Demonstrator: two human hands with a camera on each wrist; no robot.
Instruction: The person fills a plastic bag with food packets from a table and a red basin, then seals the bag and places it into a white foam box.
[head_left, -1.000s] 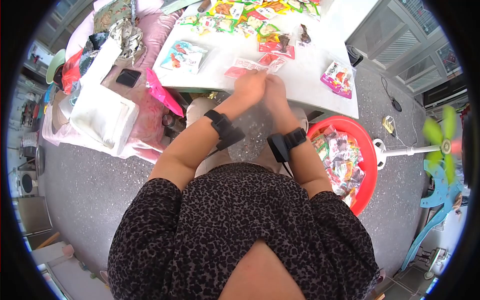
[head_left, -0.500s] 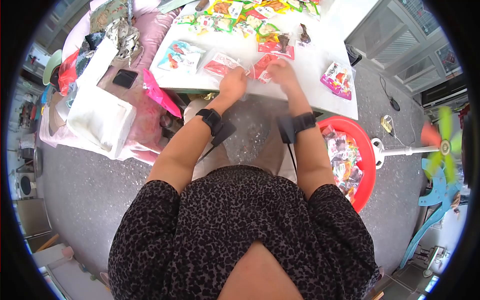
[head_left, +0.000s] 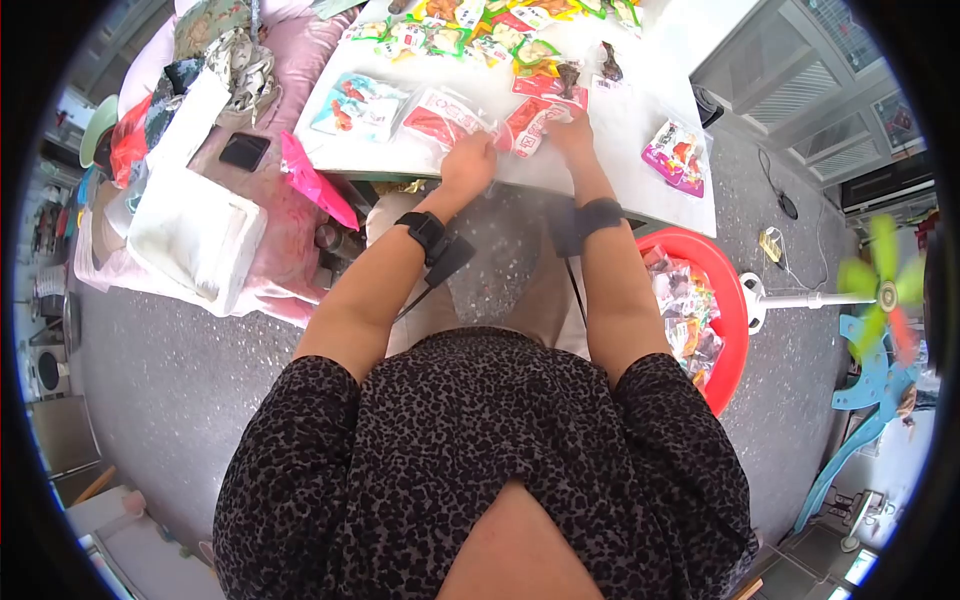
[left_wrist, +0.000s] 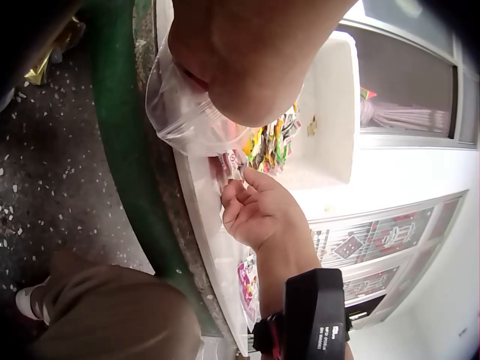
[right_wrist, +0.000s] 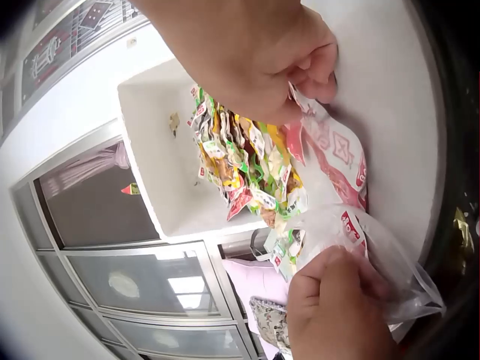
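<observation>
The left hand [head_left: 468, 165] pinches the near edge of a clear bag [head_left: 478, 116] with a red-and-white packet in it, over the table's front edge. In the right wrist view, the left thumb and fingers [right_wrist: 337, 300] are closed on that bag [right_wrist: 409, 281]. Just to the right, the right hand [head_left: 574, 138] pinches the end of another red-and-white packet [head_left: 524, 126]. That packet [right_wrist: 337, 154] hangs from the curled right fingers in the right wrist view. Side by side, the two packets lie close together; whether they touch cannot be told.
Blue-white packets [head_left: 358, 106] lie left on the table, a purple-white one [head_left: 676, 158] right, and many colourful ones [head_left: 430, 38] at the back. A red basin [head_left: 738, 330] of packets stands on the floor at right. A white foam box [right_wrist: 161, 150] stands beyond the colourful packets.
The hands, close together a second ago, have moved apart, left hand leftward and right hand rightward. The two red-and-white packets, overlapping before, are now side by side.
</observation>
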